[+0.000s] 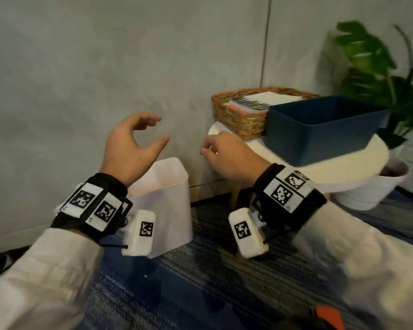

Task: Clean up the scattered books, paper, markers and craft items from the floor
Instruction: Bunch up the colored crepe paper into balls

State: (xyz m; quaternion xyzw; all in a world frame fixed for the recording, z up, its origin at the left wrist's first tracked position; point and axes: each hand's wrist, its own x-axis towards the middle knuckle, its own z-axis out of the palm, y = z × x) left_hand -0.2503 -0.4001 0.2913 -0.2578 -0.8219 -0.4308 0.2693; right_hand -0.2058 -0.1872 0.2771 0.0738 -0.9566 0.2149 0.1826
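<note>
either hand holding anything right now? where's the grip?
Left hand: nothing, fingers loosely curled in the air. Right hand: fingers curled under, seen from the back, so it cannot be told whether it pinches anything.

from my seat, the left sleeve (41, 277) at seven o'clock and the right sleeve (367, 270) at four o'clock are pale, creased cloth. the left strap (110, 184) and right strap (316, 203) are black, carrying white tiles printed with black square codes. a rounded white left pod (140, 232) and right pod (247, 232) each bear one code, with thin black cords
</note>
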